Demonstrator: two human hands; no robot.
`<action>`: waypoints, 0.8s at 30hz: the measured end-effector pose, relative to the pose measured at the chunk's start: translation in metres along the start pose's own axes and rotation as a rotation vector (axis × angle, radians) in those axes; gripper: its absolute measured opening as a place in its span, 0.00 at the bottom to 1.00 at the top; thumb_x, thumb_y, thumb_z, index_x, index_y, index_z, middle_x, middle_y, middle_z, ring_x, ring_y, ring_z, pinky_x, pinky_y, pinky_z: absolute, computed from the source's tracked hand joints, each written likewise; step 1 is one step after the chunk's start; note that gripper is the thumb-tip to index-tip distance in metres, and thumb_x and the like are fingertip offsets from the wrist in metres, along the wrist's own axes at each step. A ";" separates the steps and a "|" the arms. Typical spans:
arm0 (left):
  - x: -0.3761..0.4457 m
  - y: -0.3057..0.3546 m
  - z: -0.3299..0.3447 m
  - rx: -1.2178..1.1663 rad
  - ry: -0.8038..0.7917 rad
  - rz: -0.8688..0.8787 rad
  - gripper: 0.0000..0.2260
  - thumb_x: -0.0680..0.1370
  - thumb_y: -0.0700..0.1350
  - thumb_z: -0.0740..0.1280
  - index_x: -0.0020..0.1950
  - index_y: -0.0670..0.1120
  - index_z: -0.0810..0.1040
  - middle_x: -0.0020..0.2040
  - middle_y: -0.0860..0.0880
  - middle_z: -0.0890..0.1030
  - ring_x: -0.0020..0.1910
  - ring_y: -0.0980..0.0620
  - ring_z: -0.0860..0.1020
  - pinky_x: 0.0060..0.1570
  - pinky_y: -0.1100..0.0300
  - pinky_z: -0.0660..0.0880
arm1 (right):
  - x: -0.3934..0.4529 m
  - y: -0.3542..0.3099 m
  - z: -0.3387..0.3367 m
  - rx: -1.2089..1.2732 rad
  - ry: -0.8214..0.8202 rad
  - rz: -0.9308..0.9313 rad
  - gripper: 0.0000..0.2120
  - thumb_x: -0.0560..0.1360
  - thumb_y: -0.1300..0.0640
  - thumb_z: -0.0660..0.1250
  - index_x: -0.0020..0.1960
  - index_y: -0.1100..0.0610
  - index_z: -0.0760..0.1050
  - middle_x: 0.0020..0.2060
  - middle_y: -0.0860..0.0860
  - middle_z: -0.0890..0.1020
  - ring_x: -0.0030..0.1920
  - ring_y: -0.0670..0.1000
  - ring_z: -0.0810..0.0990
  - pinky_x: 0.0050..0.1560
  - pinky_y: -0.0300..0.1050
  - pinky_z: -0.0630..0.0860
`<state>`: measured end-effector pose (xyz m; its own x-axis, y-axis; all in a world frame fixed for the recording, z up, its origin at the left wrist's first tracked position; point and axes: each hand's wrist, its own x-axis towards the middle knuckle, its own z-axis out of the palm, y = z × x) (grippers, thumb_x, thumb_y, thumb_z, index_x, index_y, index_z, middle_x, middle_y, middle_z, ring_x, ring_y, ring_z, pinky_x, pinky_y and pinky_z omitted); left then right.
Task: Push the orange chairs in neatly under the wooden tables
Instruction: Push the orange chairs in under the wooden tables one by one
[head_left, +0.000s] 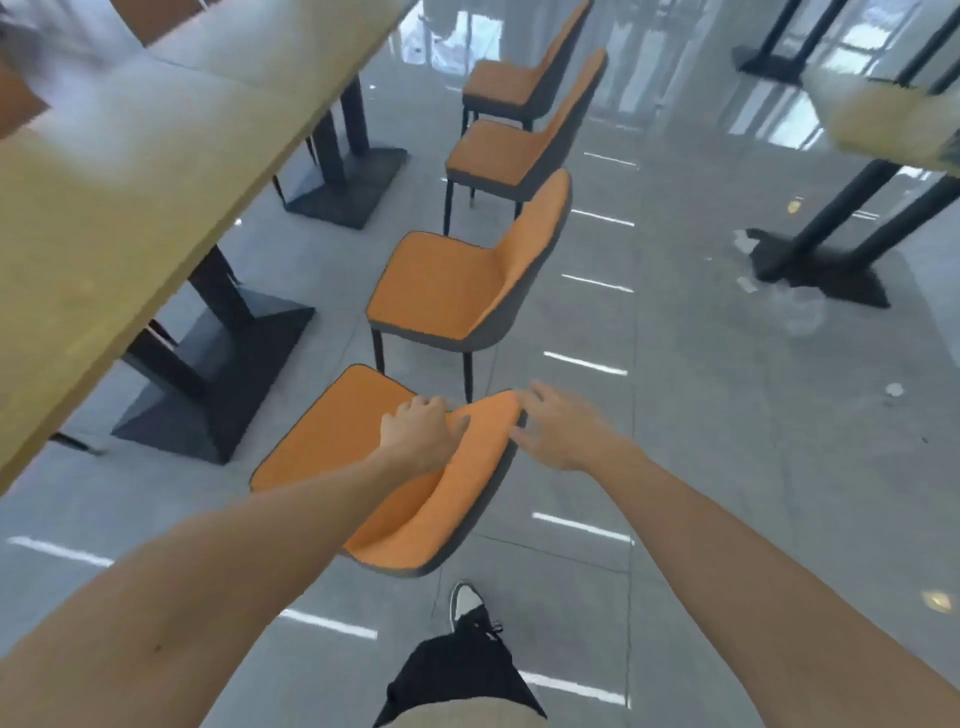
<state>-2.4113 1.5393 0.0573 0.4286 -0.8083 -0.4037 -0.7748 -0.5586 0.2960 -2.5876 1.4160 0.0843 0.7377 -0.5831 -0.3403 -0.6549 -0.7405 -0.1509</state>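
Note:
Several orange chairs with grey backs stand in a row to the right of a long wooden table (130, 171), all pulled out from it. On the nearest chair (332, 436), my left hand (421, 434) grips the top of the backrest from the front. My right hand (558, 428) rests on the far corner of the same backrest, fingers curled over the rim. The second chair (441, 283) stands just beyond, then a third chair (498, 150) and a fourth chair (506, 83). The nearest seat's front edge lies short of the table edge.
Black pedestal bases (208, 374) (348, 182) hold up the table on the left. Another wooden table (893, 124) on black legs stands at the right, with paper scraps and a clear bag (800, 312) on the floor by its base. My shoe (467, 605) is behind the nearest chair.

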 end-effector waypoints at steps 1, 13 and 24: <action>0.008 0.000 0.004 -0.035 0.027 -0.053 0.27 0.82 0.64 0.50 0.71 0.48 0.71 0.68 0.44 0.74 0.66 0.41 0.72 0.64 0.42 0.68 | 0.018 0.006 -0.003 -0.039 0.021 -0.071 0.28 0.80 0.43 0.59 0.75 0.56 0.64 0.72 0.60 0.67 0.71 0.61 0.67 0.70 0.56 0.62; -0.012 0.031 0.072 -0.304 0.137 -0.510 0.34 0.82 0.65 0.49 0.82 0.45 0.53 0.80 0.40 0.60 0.77 0.39 0.60 0.73 0.39 0.60 | 0.083 0.038 0.039 -0.083 -0.024 -0.436 0.28 0.81 0.42 0.56 0.78 0.54 0.62 0.77 0.60 0.62 0.76 0.64 0.58 0.75 0.62 0.56; -0.026 0.058 0.137 -0.332 0.308 -0.801 0.28 0.82 0.61 0.48 0.30 0.47 0.73 0.27 0.51 0.74 0.29 0.54 0.73 0.29 0.55 0.63 | 0.118 0.051 0.079 -0.057 0.073 -0.751 0.16 0.75 0.52 0.57 0.33 0.57 0.74 0.33 0.54 0.80 0.40 0.56 0.76 0.62 0.58 0.72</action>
<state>-2.5314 1.5531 -0.0336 0.9215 -0.1440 -0.3607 -0.0401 -0.9591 0.2803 -2.5468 1.3354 -0.0366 0.9926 0.0658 -0.1025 0.0360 -0.9624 -0.2691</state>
